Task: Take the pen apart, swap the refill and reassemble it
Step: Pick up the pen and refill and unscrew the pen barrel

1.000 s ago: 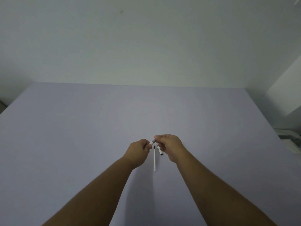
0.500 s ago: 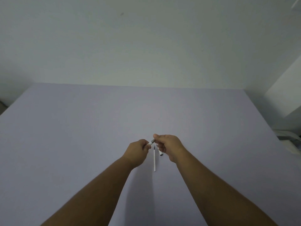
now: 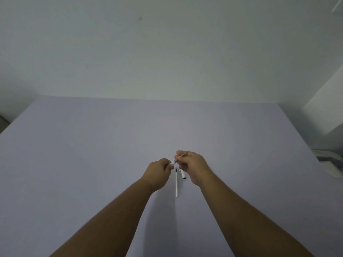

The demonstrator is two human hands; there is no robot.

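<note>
Both hands hold a white pen (image 3: 174,161) just above the lilac table (image 3: 92,154). My left hand (image 3: 157,172) is closed around the white barrel, mostly hiding it. My right hand (image 3: 193,165) pinches the grey tip section at the pen's front end. Only a short white and grey stretch shows between the hands. On the table below them lies a thin white refill (image 3: 176,183) with a dark tip, pointing away from me. Beside it, to the right, rests a white pen cap (image 3: 182,174) with a clip, partly hidden by my right hand.
A plain pale wall (image 3: 167,52) stands behind the table's far edge. A white cabinet (image 3: 326,108) stands at the right, with pale clutter (image 3: 330,162) low beside the table's right edge.
The hands have stayed almost in place. My right hand has shifted slightly on the tip section, and a little more of the grey part shows between the hands.
</note>
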